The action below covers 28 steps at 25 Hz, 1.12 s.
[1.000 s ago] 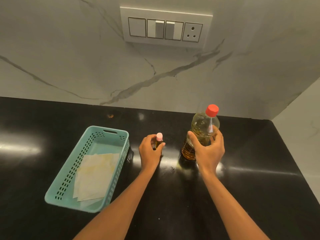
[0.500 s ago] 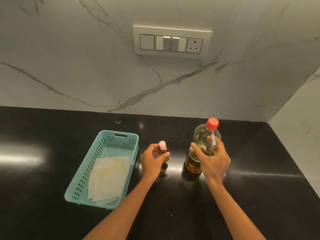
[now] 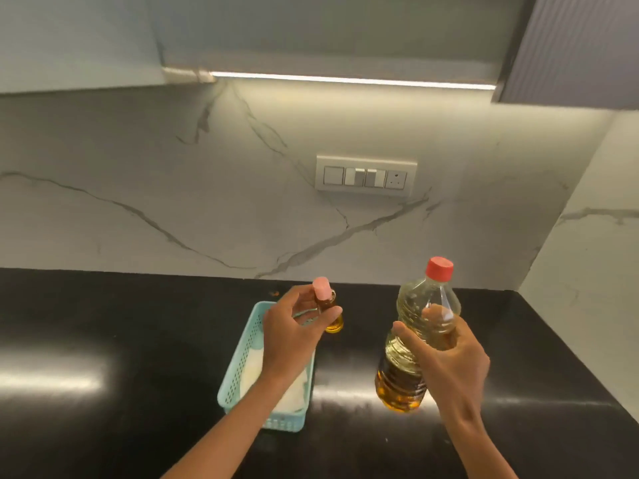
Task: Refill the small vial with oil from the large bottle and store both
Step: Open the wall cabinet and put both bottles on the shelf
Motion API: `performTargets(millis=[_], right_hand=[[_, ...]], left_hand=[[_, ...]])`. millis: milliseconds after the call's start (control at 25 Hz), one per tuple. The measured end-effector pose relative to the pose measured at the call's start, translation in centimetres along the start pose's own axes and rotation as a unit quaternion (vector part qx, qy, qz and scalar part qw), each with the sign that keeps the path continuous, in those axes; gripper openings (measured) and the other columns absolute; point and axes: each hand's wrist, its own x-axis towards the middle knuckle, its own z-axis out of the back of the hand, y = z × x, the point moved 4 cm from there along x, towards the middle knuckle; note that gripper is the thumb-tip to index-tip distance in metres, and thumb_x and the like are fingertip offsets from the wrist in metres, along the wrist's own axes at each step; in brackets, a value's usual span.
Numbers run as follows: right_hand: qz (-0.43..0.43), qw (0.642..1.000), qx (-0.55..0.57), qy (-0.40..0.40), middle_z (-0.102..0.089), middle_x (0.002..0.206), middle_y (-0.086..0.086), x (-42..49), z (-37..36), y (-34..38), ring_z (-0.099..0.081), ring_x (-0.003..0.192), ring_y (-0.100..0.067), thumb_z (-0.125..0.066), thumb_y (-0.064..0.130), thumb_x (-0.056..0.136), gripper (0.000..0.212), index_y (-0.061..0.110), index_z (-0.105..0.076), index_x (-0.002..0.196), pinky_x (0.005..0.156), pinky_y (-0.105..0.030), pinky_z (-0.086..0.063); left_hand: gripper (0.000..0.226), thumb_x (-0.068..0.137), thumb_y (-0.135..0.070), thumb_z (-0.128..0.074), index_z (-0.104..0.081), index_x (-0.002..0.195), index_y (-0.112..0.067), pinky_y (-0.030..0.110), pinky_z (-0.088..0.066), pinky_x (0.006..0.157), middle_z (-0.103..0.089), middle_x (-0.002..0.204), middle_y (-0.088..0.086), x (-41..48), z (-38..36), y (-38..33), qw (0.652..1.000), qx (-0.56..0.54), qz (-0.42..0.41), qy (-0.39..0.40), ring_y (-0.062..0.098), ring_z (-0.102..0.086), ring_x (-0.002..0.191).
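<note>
Hands grip vial left, bottle right.

Your counter is glossy black stone, running back to the marble wall and off to the corner on your right. Light glares off it in pale streaks. A teal perforated basket sits on it, long side pointing away from you, with white paper flat inside. A small brownish speck lies by the wall, just behind the basket.
</note>
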Motion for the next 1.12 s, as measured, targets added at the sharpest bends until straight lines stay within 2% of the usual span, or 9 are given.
performTargets(millis=[80,160,400,520,640,720,880,1000,1120], right_hand=[[0.010,1.000,0.024,0.011,-0.070,0.087,0.017,0.0,0.3,4.5,-0.068,0.081,-0.005,-0.082,0.051,0.060,0.046,0.034,-0.064,0.099,0.075,-0.025,-0.055],[0.033,0.998,0.050,0.025,-0.073,0.078,0.018,0.7,0.7,9.4,-0.069,0.075,0.000,-0.086,0.046,0.059,0.041,0.033,-0.067,0.093,0.068,-0.018,-0.054],[0.146,0.978,0.119,0.092,-0.076,0.087,0.014,5.6,1.9,25.6,-0.070,0.081,0.001,-0.079,0.055,0.059,0.049,0.025,-0.075,0.096,0.068,-0.016,-0.052],[0.188,0.962,0.163,0.117,-0.076,0.087,0.005,9.1,2.4,32.4,-0.072,0.085,-0.009,-0.080,0.052,0.064,0.042,0.019,-0.076,0.090,0.079,-0.029,-0.057],[0.217,0.950,0.180,0.136,-0.077,0.087,0.005,12.9,2.0,38.2,-0.073,0.082,-0.009,-0.083,0.046,0.069,0.039,0.017,-0.074,0.094,0.074,-0.026,-0.059],[0.226,0.948,0.186,0.128,-0.076,0.084,0.006,15.3,0.9,41.0,-0.074,0.077,-0.007,-0.086,0.045,0.066,0.041,0.017,-0.074,0.092,0.069,-0.024,-0.059],[0.224,0.952,0.193,0.074,-0.076,0.081,0.004,20.0,-2.2,44.2,-0.074,0.075,-0.011,-0.089,0.050,0.054,0.048,0.018,-0.073,0.084,0.074,-0.035,-0.063],[0.221,0.956,0.192,0.027,-0.074,0.082,0.007,23.2,-5.0,45.1,-0.072,0.072,-0.007,-0.088,0.052,0.056,0.045,0.021,-0.070,0.084,0.070,-0.033,-0.063],[0.209,0.963,0.172,-0.009,-0.071,0.080,0.007,26.2,-8.3,45.5,-0.071,0.070,-0.008,-0.087,0.054,0.054,0.053,0.020,-0.071,0.090,0.068,-0.033,-0.062]], left_hand=[[0.031,0.075,-0.020,-0.088,-0.072,0.101,-0.026,0.010,-0.055,0.077,-0.076,0.094,-0.015,1.0,2.8,-4.9,0.999,-0.013,-0.038,0.011,-0.004,-0.072,0.087],[0.030,0.076,-0.019,-0.087,-0.073,0.102,-0.024,0.013,-0.056,0.079,-0.077,0.094,-0.013,2.5,5.4,-10.1,0.996,-0.015,-0.083,0.008,-0.002,-0.072,0.088],[0.024,0.079,-0.031,-0.085,-0.076,0.100,-0.029,0.025,-0.055,0.082,-0.078,0.095,-0.010,8.5,9.9,-23.7,0.980,-0.015,-0.181,-0.077,0.008,-0.073,0.090],[0.029,0.080,-0.027,-0.085,-0.073,0.105,-0.021,0.025,-0.061,0.079,-0.077,0.100,-0.002,12.2,10.3,-28.9,0.981,-0.034,-0.179,-0.068,0.010,-0.076,0.088],[0.034,0.080,-0.027,-0.085,-0.072,0.108,-0.014,0.023,-0.062,0.078,-0.076,0.105,0.002,17.1,9.9,-33.2,0.983,-0.029,-0.165,-0.081,0.011,-0.076,0.088],[0.036,0.079,-0.032,-0.085,-0.070,0.106,-0.014,0.024,-0.063,0.077,-0.074,0.106,0.002,20.4,9.5,-35.0,0.982,-0.001,-0.158,-0.104,0.013,-0.075,0.090],[0.044,0.078,-0.035,-0.086,-0.066,0.109,-0.012,0.019,-0.057,0.059,-0.070,0.105,0.004,27.8,8.1,-35.8,0.983,0.054,-0.117,-0.132,0.012,-0.072,0.078],[0.056,0.074,-0.038,-0.089,-0.065,0.116,-0.009,0.034,-0.064,0.079,-0.070,0.112,0.009,33.2,7.7,-34.8,0.976,0.109,-0.096,-0.160,0.023,-0.073,0.090],[0.063,0.070,-0.040,-0.091,-0.063,0.117,-0.008,0.040,-0.062,0.086,-0.068,0.115,0.012,36.9,7.9,-33.2,0.967,0.176,-0.078,-0.165,0.029,-0.071,0.099]])
